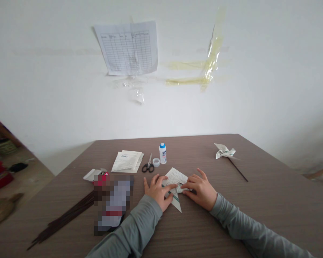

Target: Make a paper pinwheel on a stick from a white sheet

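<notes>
A partly folded printed paper piece (174, 176), with pointed flaps and a green stripe, lies on the table between my hands. My left hand (157, 191) rests over its left side with fingers spread. Its index fingertip presses near the paper's middle, and the thumb lies lower on the sheet. From the right, my right hand (200, 189) has its thumb and forefinger closed on a curled flap near the centre. What lies under the fingertips is hidden. Behind the paper stand a white glue bottle (163, 154) with a blue cap and a small clear lid (156, 162).
Black-handled scissors (148, 167) lie beside a stack of folded papers (127, 161). A paper pinwheel (225, 153) on a dark stick is at right. Thin dark sticks (62, 218), a small open box (95, 175) and a pixelated object (114, 204) are at left. A wall borders the table's back.
</notes>
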